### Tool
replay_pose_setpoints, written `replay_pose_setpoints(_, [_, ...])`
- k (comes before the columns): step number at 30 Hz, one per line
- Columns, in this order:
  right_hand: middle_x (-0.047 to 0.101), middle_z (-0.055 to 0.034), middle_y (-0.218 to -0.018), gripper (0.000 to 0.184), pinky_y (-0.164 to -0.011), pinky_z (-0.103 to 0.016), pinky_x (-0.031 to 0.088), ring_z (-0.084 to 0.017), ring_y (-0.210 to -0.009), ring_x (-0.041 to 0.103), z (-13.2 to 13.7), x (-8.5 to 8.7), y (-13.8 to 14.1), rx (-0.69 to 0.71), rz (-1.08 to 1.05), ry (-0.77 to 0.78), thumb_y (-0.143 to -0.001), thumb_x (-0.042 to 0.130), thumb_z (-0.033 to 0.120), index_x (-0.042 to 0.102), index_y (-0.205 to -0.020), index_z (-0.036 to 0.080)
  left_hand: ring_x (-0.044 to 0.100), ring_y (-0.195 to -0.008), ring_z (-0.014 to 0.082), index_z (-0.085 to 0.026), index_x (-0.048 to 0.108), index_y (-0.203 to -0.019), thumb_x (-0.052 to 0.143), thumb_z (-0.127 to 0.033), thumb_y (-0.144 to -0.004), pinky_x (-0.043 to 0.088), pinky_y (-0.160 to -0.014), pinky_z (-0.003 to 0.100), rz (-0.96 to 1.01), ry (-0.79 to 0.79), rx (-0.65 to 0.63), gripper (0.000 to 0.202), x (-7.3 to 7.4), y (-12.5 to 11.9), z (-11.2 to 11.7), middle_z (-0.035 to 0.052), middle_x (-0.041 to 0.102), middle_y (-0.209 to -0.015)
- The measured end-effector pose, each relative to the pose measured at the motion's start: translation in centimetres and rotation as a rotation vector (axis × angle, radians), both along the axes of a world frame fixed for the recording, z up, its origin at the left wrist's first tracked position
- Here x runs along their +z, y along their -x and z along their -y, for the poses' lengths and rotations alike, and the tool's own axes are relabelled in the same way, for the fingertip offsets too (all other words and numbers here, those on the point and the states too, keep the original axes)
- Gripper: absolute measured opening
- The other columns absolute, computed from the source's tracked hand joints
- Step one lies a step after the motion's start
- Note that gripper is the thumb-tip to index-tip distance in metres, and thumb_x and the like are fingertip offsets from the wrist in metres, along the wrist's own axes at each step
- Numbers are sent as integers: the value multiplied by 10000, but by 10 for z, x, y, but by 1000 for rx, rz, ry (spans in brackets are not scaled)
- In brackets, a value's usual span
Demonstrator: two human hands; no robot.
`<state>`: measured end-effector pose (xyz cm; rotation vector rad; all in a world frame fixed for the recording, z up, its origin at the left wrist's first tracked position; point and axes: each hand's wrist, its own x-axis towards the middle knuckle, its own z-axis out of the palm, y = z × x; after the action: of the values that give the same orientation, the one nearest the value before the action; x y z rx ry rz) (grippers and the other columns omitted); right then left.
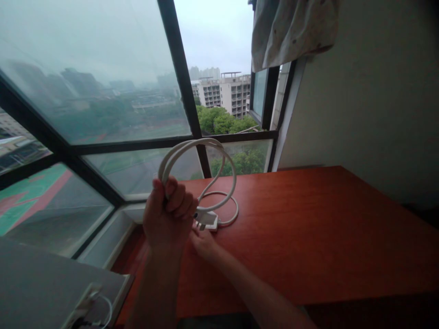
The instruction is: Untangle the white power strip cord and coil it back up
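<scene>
My left hand (168, 212) is raised over the near left part of a red-brown wooden table (308, 228), its fingers wrapped round a coiled white power cable (206, 157). The loops stand upright above the fist. The cable's white plug (207, 220) hangs just right of the left hand, low over the table. My right hand (204, 242) reaches in under the left hand and touches the plug end; most of its fingers are hidden behind the left hand.
A large window with dark frames (185, 82) runs along the table's far and left sides. A pale wall (370, 100) stands at the right, a curtain (291, 27) hangs above. A white socket with a cord (89, 301) lies at lower left.
</scene>
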<state>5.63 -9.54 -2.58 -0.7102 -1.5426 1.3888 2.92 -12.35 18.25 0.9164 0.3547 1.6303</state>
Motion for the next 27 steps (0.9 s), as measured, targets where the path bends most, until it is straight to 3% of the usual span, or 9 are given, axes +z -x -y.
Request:
replay_pose_setpoints(3, [662,-46,-869,380,-820,-343,442,-213,-853,589,6,-7,-25,31,105,-21,-912,434,509,654,-843,207,143,-352,59,-183,450,-665,452,-402,-951,196,-336,181,17,42,159,359,-2,10,-6,-96,170,-474])
replay_pose_setpoints(9, [637,-32,-776,452,-743,-298,455,-172,-751,584,-7,-6,-133,-33,99,82,-900,437,573,638,-786,185,205,-351,47,-176,463,-670,568,-404,-885,191,-350,178,-78,17,484,330,-18,32,-16,-98,259,-460])
replay_pose_setpoints(12, [582,5,-657,412,-598,-261,431,-148,-615,539,-21,7,-185,-159,141,125,-861,502,577,629,-812,188,232,-357,47,-170,485,-683,599,-399,-863,182,-351,175,-171,46,513,313,-37,31,-19,-92,302,-464])
replay_pose_setpoints(15, [546,18,-604,357,-556,-252,381,-141,-578,496,-28,26,-229,-360,294,27,-826,568,530,633,-737,190,249,-359,47,-171,495,-679,617,-411,-847,175,-348,166,-275,103,484,317,-63,26,-20,-88,308,-460])
replay_pose_setpoints(17, [556,16,-610,334,-542,-258,365,-147,-572,492,-27,40,-251,-470,381,-10,-826,560,509,659,-784,193,261,-368,50,-173,495,-669,617,-422,-846,187,-353,162,-348,145,443,328,-81,23,-21,-81,323,-466])
replay_pose_setpoints(22, [653,-37,-733,283,-608,-296,385,-199,-675,563,-1,68,-263,-567,522,-141,-846,553,450,688,-805,204,279,-399,61,-173,491,-631,612,-437,-846,202,-363,165,-424,232,403,361,-116,15,-21,-62,353,-485])
replay_pose_setpoints(27, [683,-60,-825,165,-680,-326,408,-220,-740,581,30,88,-238,-394,489,-278,-853,586,346,717,-865,247,303,-450,72,-168,519,-630,636,-416,-832,231,-401,174,-524,215,282,340,-130,5,-17,-47,388,-528])
